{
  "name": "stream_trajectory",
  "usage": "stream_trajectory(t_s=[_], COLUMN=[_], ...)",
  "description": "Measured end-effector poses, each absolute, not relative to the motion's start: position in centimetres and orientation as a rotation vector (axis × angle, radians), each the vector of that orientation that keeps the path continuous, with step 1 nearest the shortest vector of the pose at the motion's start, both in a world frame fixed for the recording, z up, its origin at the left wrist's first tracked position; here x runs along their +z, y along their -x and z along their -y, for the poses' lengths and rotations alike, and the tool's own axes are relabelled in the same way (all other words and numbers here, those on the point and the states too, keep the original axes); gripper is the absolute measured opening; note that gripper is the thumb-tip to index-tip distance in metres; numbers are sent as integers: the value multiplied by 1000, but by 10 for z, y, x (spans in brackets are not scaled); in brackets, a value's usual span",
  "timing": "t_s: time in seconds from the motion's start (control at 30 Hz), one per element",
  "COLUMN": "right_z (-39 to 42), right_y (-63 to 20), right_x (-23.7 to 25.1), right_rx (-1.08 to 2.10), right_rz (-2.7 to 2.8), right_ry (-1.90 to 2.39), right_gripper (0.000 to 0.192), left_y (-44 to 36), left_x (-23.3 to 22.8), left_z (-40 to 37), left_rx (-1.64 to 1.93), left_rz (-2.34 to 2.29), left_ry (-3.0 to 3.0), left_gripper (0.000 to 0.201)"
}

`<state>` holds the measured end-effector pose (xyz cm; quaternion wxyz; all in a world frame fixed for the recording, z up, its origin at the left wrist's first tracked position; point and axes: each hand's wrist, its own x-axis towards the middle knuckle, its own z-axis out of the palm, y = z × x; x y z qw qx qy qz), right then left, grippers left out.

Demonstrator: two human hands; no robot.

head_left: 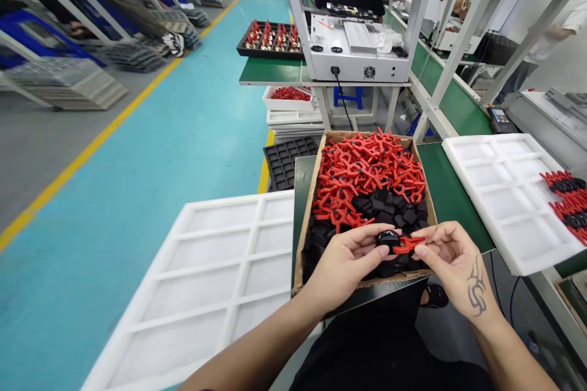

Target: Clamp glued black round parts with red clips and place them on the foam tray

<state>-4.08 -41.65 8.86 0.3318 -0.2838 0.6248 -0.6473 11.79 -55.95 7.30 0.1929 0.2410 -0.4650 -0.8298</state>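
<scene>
Left hand (pixel 342 259): pinching black part (pixel 388 237) over cardboard box (pixel 305 220).
Right hand (pixel 452 263): fingertips gripping red clamp (pixel 408 245).
Handling: likely light, stiff plastic; hold the edges.

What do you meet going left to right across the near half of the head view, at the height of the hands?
White foam tray → left hand → black part → red clip → right hand → second white tray → row of red-and-black assembled clips on its right edge.

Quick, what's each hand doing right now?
Left hand: closed on a black part.
Right hand: pinching a red clip against that part.
</scene>
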Motion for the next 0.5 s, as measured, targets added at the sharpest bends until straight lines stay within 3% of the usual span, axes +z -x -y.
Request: stream_trajectory(t_s=[0.5], right_z=[409], right_y=[50], right_x=[81], right_rx=[-1565], right_rz=[-1624], right_ry=[807], right_gripper=[29], left_y=[-119], left_x=[72], left_z=[559], left_rx=[-2353], left_rz=[1331], left_ry=[-641], left_gripper=[39])
